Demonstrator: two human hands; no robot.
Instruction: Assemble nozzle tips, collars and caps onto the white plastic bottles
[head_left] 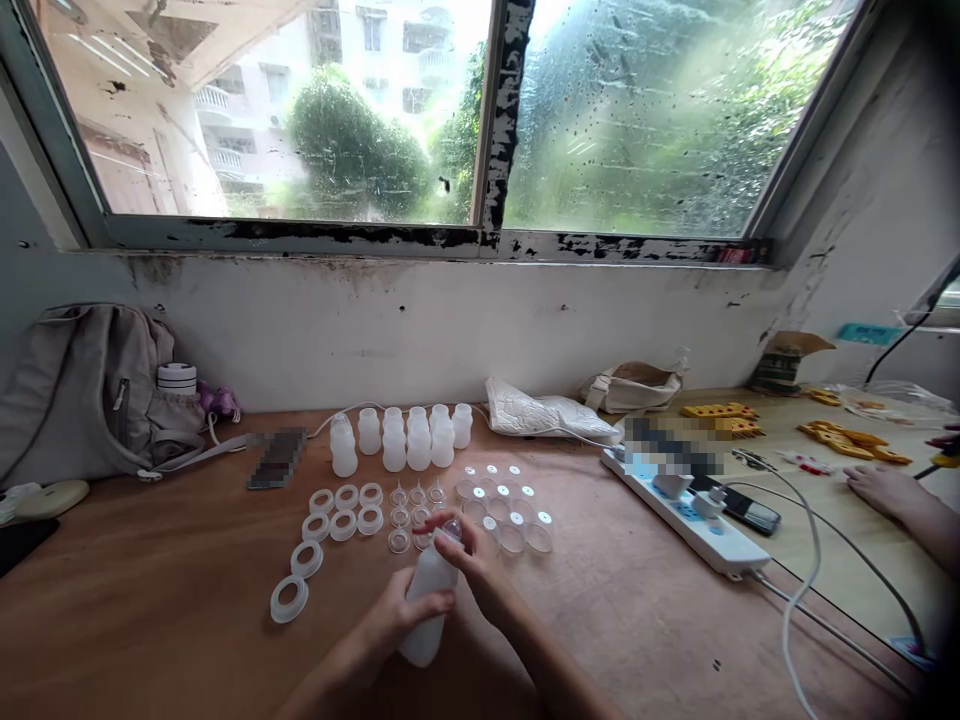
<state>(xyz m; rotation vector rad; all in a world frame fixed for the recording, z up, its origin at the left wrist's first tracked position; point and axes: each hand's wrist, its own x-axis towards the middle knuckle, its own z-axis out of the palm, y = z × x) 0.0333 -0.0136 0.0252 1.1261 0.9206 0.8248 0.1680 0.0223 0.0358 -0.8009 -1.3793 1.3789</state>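
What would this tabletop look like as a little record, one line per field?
Left hand: around a whitish bottle
Right hand: fingers on the clear top piece
Standing bottles: grouped near the wall
White rings: left of the small clear parts
Clear round covers: right of those parts
Far left: backpack
Right: power strip, plugs inserted
Far right: another person's hand

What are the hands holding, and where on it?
One white bottle: the left hand grips its body, while the right hand's fingers are at its top end.
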